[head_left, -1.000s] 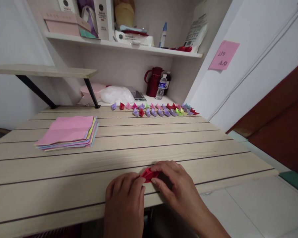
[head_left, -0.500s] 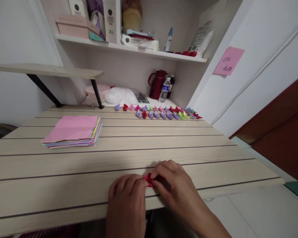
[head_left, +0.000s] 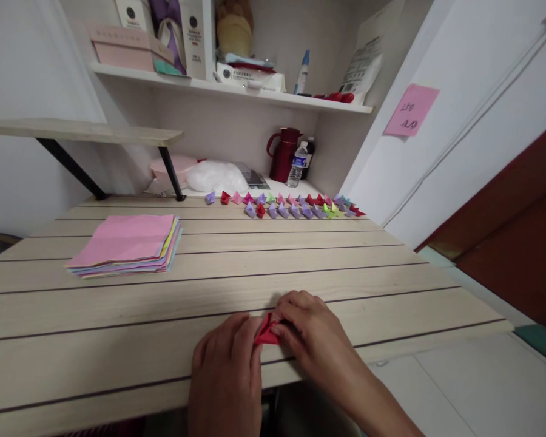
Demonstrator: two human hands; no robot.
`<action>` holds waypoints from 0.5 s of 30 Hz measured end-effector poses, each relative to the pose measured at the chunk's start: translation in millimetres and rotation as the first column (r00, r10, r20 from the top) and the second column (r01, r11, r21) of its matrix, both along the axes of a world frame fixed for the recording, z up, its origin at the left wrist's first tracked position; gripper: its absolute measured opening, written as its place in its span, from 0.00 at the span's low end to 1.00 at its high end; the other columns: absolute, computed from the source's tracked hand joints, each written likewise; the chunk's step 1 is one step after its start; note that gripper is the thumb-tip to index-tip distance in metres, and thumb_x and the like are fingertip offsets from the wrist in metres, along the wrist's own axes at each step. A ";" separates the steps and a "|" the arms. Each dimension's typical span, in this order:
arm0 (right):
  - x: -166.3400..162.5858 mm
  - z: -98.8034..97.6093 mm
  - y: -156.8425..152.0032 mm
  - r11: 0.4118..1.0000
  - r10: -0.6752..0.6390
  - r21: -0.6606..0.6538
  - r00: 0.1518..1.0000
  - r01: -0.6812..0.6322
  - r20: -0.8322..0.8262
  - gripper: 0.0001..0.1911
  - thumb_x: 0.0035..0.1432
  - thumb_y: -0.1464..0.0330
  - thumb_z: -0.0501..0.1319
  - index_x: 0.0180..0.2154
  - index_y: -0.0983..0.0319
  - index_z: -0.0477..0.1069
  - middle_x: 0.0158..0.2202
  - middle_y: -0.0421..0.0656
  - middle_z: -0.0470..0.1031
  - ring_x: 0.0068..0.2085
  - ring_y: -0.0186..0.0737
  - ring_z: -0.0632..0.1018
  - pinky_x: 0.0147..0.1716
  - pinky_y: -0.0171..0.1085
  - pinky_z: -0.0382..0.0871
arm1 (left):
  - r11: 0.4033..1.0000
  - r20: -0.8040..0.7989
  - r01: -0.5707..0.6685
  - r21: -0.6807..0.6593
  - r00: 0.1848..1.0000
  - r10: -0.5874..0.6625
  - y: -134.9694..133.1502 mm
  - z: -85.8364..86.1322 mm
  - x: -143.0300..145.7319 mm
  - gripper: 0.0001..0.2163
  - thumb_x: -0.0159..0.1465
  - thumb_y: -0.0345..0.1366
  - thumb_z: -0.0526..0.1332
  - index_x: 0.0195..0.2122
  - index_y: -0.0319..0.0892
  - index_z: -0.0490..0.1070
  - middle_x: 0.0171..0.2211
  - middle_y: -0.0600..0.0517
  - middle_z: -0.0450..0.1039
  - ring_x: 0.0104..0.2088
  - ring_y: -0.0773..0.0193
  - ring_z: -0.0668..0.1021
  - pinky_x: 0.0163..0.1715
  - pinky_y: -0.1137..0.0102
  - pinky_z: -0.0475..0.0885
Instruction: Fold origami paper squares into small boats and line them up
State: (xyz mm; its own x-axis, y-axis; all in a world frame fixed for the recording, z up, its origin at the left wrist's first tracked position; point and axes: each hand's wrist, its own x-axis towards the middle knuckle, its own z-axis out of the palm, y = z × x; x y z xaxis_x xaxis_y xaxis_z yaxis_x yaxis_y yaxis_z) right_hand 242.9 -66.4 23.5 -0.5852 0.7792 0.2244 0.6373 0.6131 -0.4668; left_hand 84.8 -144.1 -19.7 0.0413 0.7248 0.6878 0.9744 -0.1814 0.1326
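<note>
A small folded piece of red paper (head_left: 266, 331) lies at the near edge of the wooden table (head_left: 209, 291). My left hand (head_left: 225, 370) and my right hand (head_left: 312, 340) meet on it, fingers curled and pinching it from both sides. Most of the red paper is hidden under my fingers. A stack of coloured paper sheets (head_left: 127, 244), pink on top, rests to the left. Two rows of several small folded paper shapes (head_left: 291, 206) in purple, red, pink and green line the far edge.
A red jug (head_left: 283, 155) and a water bottle (head_left: 296, 164) stand in the alcove behind the table, beside a pink bowl (head_left: 173, 169) and a white plastic bag (head_left: 216, 176). A shelf (head_left: 227, 91) above holds boxes and bottles. A pink sticky note (head_left: 411, 110) is on the wall.
My hands stay on the red paper and have shifted their grip slightly; the paper now shows as a narrower folded point. The camera view has swayed a little.
</note>
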 end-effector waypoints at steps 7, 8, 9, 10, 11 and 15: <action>-2.8 -1.1 6.4 1.000 0.004 0.000 1.000 -0.004 -0.026 0.05 0.60 0.75 0.61 0.33 0.61 0.70 0.35 0.43 0.73 0.39 0.44 0.71 0.41 0.41 0.62 | 0.995 -0.025 0.004 -0.098 1.000 -0.007 -1.2 -6.6 -1.9 0.15 0.65 0.28 0.56 0.51 0.50 0.69 0.48 0.50 0.76 0.47 0.58 0.78 0.44 0.60 0.67; -2.8 -1.6 7.3 1.000 0.004 -0.001 1.000 -0.004 -0.030 0.05 0.60 0.75 0.61 0.33 0.60 0.70 0.35 0.43 0.73 0.40 0.44 0.71 0.41 0.41 0.62 | 0.994 -0.012 0.008 -0.109 1.000 -0.009 -0.5 -5.7 -1.6 0.14 0.65 0.28 0.56 0.50 0.50 0.69 0.47 0.51 0.77 0.46 0.58 0.78 0.44 0.60 0.66; -2.7 -2.1 8.0 1.000 0.006 -0.003 0.999 -0.006 -0.035 0.05 0.60 0.76 0.61 0.33 0.60 0.71 0.36 0.43 0.74 0.40 0.44 0.71 0.41 0.41 0.62 | 0.993 0.003 0.014 -0.117 1.000 -0.014 0.5 -4.6 -1.3 0.13 0.65 0.28 0.57 0.48 0.50 0.69 0.46 0.53 0.77 0.45 0.59 0.78 0.44 0.61 0.66; -2.5 -2.6 8.4 1.000 0.008 -0.005 0.999 -0.008 -0.039 0.05 0.60 0.76 0.61 0.33 0.60 0.71 0.36 0.43 0.74 0.40 0.44 0.72 0.41 0.41 0.62 | 0.992 0.022 0.020 -0.127 1.000 -0.018 1.5 -3.3 -0.9 0.12 0.65 0.28 0.57 0.46 0.49 0.69 0.45 0.54 0.78 0.44 0.59 0.78 0.43 0.61 0.65; -2.3 -3.0 8.6 1.000 0.012 -0.007 0.999 -0.012 -0.042 0.05 0.60 0.75 0.61 0.33 0.60 0.71 0.36 0.42 0.74 0.40 0.44 0.72 0.41 0.41 0.62 | 0.991 0.040 0.024 -0.135 0.999 -0.019 2.5 -2.1 -0.6 0.11 0.65 0.28 0.57 0.45 0.49 0.70 0.43 0.55 0.79 0.43 0.59 0.78 0.43 0.61 0.65; -1.3 -4.5 8.4 1.000 0.027 0.002 0.998 -0.027 -0.052 0.06 0.60 0.76 0.61 0.34 0.59 0.72 0.36 0.42 0.74 0.40 0.44 0.71 0.42 0.41 0.62 | 0.990 0.078 0.016 -0.140 0.997 -0.006 5.1 2.0 2.1 0.10 0.65 0.29 0.58 0.45 0.49 0.69 0.41 0.57 0.79 0.42 0.59 0.77 0.42 0.61 0.63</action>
